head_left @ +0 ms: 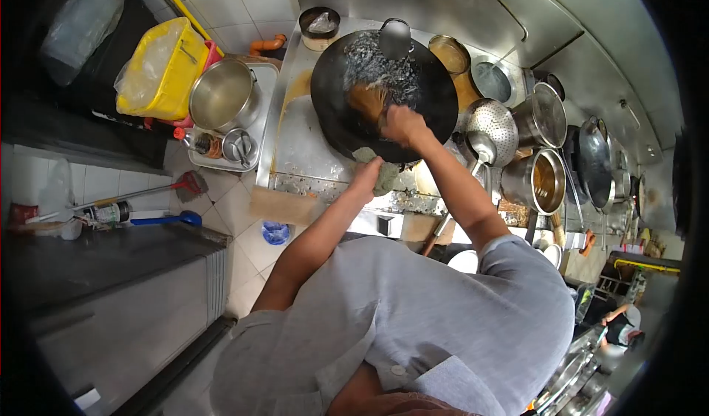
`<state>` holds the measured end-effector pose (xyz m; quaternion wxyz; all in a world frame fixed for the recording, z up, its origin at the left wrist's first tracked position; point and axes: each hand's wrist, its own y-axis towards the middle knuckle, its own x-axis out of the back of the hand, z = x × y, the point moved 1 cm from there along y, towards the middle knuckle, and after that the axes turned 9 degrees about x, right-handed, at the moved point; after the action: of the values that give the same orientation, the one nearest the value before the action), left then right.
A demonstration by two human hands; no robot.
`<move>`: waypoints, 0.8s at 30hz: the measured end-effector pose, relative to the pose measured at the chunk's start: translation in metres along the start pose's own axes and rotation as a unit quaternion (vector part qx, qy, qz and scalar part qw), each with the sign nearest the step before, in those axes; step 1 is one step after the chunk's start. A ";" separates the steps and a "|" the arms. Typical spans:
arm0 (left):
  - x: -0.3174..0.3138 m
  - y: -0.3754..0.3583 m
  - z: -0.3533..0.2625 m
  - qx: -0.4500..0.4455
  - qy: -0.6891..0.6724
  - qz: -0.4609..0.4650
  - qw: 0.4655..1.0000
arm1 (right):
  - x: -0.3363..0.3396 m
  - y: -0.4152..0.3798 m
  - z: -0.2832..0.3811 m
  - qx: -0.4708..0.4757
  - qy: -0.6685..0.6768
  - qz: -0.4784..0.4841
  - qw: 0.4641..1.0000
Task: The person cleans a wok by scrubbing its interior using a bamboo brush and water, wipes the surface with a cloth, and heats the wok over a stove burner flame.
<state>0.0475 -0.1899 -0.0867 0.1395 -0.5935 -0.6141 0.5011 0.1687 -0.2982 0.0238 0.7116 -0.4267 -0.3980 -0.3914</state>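
A large black wok [329, 94] sits on the steel stove, with bubbling water in its far part. My right hand [404, 126] is inside the near half of the wok, closed around a bamboo brush [367, 101] whose bristles are blurred against the wok's inner surface. At the wok's near rim my left hand [367, 178] grips a greenish-grey cloth [385, 176]. A metal spout or ladle-shaped piece [395, 40] hangs over the far edge of the wok.
Left of the stove, a tray [267, 98] holds a steel pot [221, 95] and bottles, beside a yellow bin [164, 69]. On the right are a perforated strainer [490, 131] and a pot of brown liquid [545, 182]. Another person [626, 326] is far right.
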 end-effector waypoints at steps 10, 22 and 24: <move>0.014 0.023 -0.009 0.055 -0.001 -0.020 0.998 | 0.056 -0.007 0.014 -0.012 0.085 0.075 0.993; -0.001 0.009 -0.001 0.028 -0.042 0.027 0.998 | 0.039 0.024 -0.003 -0.092 0.095 0.061 0.989; -0.002 0.002 -0.002 0.035 -0.032 0.026 0.999 | 0.002 0.009 -0.015 -0.022 0.067 0.005 0.998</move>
<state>0.0508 -0.1914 -0.0867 0.1272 -0.5873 -0.5851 0.5446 0.1810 -0.3097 0.0183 0.7290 -0.4175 -0.3387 -0.4237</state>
